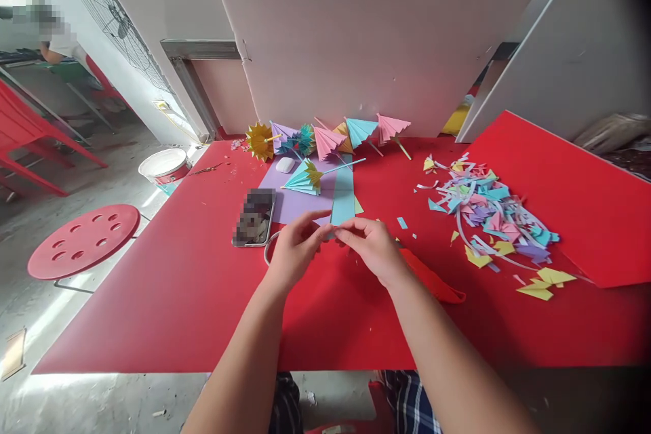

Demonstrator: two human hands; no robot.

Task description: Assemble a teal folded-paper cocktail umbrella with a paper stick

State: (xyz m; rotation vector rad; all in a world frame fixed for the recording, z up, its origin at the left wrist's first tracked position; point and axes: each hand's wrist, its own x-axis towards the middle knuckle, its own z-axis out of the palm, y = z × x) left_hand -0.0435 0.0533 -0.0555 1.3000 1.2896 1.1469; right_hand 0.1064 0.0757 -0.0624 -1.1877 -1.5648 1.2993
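Note:
My left hand (pixel 300 241) and my right hand (pixel 369 244) meet over the table, thumbs and forefingers pinched together. Between their tips shows a small pale-blue piece of paper (pixel 331 234), mostly covered by the fingers. Just beyond lie a purple paper sheet (pixel 305 202) and a light-blue paper strip (pixel 343 193). A blue-and-yellow paper umbrella (pixel 308 180) rests across them on its side. Left of my left hand is a phone (pixel 254 218). An orange-red cloth-like item (pixel 432 278) lies beside my right forearm.
Several folded paper umbrellas (pixel 328 141) line the back of the red table (pixel 203 298), before a white board (pixel 356 41). A heap of paper scraps (pixel 493 207) covers the right side, by a red board (pixel 569 196). A red stool (pixel 84 241) and white bucket (pixel 163 166) stand left.

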